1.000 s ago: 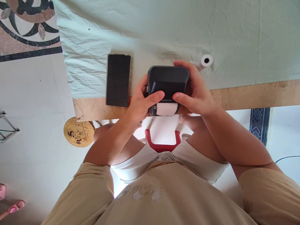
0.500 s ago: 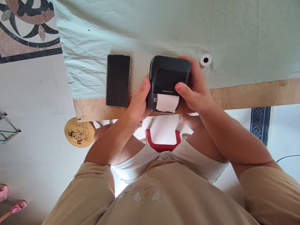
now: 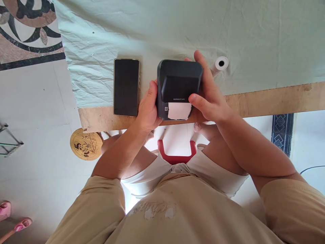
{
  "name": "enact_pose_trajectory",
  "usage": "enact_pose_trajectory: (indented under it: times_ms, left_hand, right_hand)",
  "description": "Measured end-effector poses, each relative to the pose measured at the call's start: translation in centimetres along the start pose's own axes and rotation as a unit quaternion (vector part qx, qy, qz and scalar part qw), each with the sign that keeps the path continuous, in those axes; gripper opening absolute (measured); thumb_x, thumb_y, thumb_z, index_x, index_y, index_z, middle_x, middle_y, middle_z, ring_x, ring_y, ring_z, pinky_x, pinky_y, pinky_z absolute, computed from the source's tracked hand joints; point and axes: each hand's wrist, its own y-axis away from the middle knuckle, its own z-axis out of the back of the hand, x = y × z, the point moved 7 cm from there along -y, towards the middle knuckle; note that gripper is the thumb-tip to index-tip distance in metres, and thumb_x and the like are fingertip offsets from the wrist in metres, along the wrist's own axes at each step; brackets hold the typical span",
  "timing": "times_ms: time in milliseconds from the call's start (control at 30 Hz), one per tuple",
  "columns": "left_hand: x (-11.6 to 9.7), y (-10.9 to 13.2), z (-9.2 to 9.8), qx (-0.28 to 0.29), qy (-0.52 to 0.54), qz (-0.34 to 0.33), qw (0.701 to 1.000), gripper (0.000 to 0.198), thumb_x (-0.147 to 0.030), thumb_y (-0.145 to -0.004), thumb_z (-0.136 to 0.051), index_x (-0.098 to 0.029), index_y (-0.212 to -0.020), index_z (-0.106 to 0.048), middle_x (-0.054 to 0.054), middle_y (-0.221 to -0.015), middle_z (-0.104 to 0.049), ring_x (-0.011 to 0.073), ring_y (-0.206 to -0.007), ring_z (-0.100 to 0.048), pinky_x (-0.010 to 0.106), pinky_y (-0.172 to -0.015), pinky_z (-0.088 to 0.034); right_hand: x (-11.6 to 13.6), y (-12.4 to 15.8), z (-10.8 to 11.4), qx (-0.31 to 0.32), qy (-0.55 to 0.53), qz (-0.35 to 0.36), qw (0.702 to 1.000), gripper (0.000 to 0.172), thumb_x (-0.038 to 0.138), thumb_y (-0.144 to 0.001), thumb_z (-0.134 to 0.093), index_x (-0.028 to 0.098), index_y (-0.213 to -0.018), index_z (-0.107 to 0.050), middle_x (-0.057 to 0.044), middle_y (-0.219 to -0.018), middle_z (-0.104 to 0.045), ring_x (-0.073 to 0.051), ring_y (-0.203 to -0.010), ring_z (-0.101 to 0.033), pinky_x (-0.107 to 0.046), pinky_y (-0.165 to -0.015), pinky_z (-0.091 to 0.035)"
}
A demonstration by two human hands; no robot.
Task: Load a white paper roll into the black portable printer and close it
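A dark grey label printer (image 3: 179, 81) sits at the near edge of the table, with a white strip of paper (image 3: 179, 111) sticking out of its front slot. My left hand (image 3: 147, 110) clasps its left side, thumb along the edge. My right hand (image 3: 209, 95) wraps its right side, thumb resting on the front beside the paper, fingers curled behind the top. A black phone (image 3: 126, 87) lies face up just left of the printer.
A white paper roll (image 3: 220, 63) lies on the pale green cloth (image 3: 162, 30) right of the printer. The wooden table edge (image 3: 266, 100) runs below. Under it are a red stool (image 3: 176, 154), a round bamboo-print stool (image 3: 85, 143) and someone's pink sandals (image 3: 10, 217).
The printer has been set down a little farther onto the table. My left thumb came off its front face to the side; my right fingers rose over the top.
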Motion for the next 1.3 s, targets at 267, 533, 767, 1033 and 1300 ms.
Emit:
enact_pose_trajectory:
  times_ms: [267,533,767,1033,1300]
  left_hand:
    - [-0.6,-0.2,0.2,-0.032,-0.021,-0.019,0.999,0.045,-0.059,-0.088,-0.039,-0.022,-0.098,-0.063,0.005,-0.100,-0.070,0.0241,-0.129,-0.051,0.039,-0.100,-0.051]
    - [-0.8,-0.1,-0.9,0.035,0.034,-0.022,0.999,0.051,-0.061,-0.087,-0.034,-0.022,-0.103,-0.063,0.006,-0.111,-0.069,0.0261,-0.131,-0.048,0.040,-0.105,-0.047]
    - [-0.7,0.5,-1.0,0.056,-0.051,-0.040,0.996,0.051,-0.059,-0.081,-0.053,-0.029,-0.121,-0.054,0.003,-0.112,-0.066,0.0253,-0.132,-0.048,0.040,-0.100,-0.050]
    - [-0.4,0.4,-0.6,0.031,-0.058,-0.033,0.997,0.058,-0.063,-0.069,-0.065,-0.026,-0.113,-0.057,0.005,-0.113,-0.063,0.0272,-0.136,-0.044,0.038,-0.100,-0.051]
    - [-0.4,0.2,-1.0,0.098,-0.058,-0.008,0.994,0.054,-0.056,-0.072,-0.067,-0.027,-0.115,-0.055,0.004,-0.114,-0.064,0.0238,-0.121,-0.058,0.031,-0.088,-0.056]
  right_hand:
    - [-0.5,0.1,0.1,0.030,0.020,-0.033,0.999,0.102,0.067,-0.071,-0.061,0.031,-0.149,-0.007,-0.006,-0.158,-0.018,-0.026,-0.137,-0.040,-0.041,-0.108,-0.044]
    - [-0.1,-0.1,0.7,-0.004,0.140,0.008,0.990,0.089,0.063,-0.076,-0.058,0.032,-0.147,-0.015,-0.007,-0.149,-0.039,-0.029,-0.134,-0.042,-0.048,-0.104,-0.045]
    - [3.3,1.0,3.1,-0.209,0.186,0.064,0.958,0.055,0.066,-0.074,-0.059,0.033,-0.116,-0.043,0.000,-0.088,-0.054,-0.014,-0.059,-0.055,-0.032,-0.049,-0.046]
    - [4.8,1.7,3.5,-0.296,0.107,0.089,0.945,0.019,0.042,-0.088,-0.053,0.028,-0.085,-0.041,0.000,-0.086,-0.058,-0.015,-0.069,-0.063,-0.027,-0.037,-0.038]
    - [4.5,0.6,1.5,-0.108,0.427,0.015,0.897,0.016,0.030,-0.086,-0.055,0.030,-0.099,-0.065,0.001,-0.105,-0.071,-0.019,-0.082,-0.066,-0.034,-0.059,-0.047]
